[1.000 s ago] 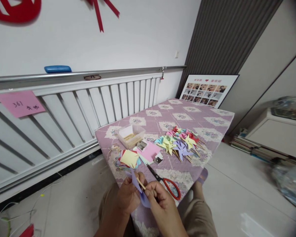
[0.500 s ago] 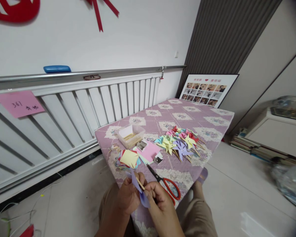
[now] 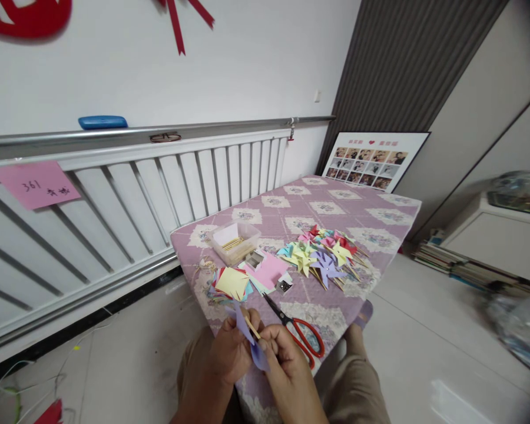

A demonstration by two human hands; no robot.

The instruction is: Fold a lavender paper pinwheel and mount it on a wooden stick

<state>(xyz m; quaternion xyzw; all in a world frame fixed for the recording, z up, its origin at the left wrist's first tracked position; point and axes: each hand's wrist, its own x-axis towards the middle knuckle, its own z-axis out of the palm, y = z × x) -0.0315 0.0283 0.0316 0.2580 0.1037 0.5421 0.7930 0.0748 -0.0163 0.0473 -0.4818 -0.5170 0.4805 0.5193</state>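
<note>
A purple paper pinwheel [image 3: 259, 357] is held between my two hands at the near edge of the table. My left hand [image 3: 233, 347] is closed on its paper blades from the left. My right hand [image 3: 282, 348] pinches at the wooden stick [image 3: 252, 327] behind the paper; the exact fingertip contact is hidden. Just right of my hands lie red-handled scissors [image 3: 294, 327], blades pointing away from me. Beyond my left hand is a stack of coloured paper sheets [image 3: 232, 284]. A small box of dark pins [image 3: 284, 285] sits by a pink sheet [image 3: 268, 268].
A clear plastic box [image 3: 235, 241] holds several wooden sticks. Several finished pinwheels [image 3: 327, 266] lie heaped on the floral tablecloth [image 3: 327, 208]. A white radiator [image 3: 229, 176] runs along the left, and a photo board [image 3: 375, 160] leans at the far end.
Hardly anything differs. Both hands keep the same hold on the pinwheel and stick, and the view has shifted very slightly.
</note>
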